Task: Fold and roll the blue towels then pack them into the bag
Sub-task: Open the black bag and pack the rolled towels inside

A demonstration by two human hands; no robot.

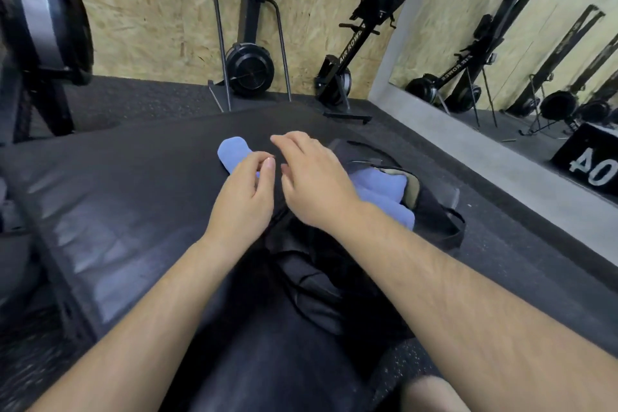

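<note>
A broad black padded mat fills most of the view, and it carries everything. Beyond its far edge a chipboard wall stands, with 2 black rowing machines stored upright against it. A large wall mirror runs past the mat's right edge.

A soft black fabric bag lies along the mat's right edge, its mouth open towards the far side. Pale blue folded towels sit inside that mouth, partly hidden by the right wrist. 1 rolled pale blue towel lies alone near the middle of the far edge, just left of the bag.

The right hand hovers over the bag's far end, fingers relaxed, its grip loose and holding nothing. The left hand hangs over the near end of the rolled towel, fingers loosely curled, its grip empty; whether it touches the towel cannot be told.
</note>
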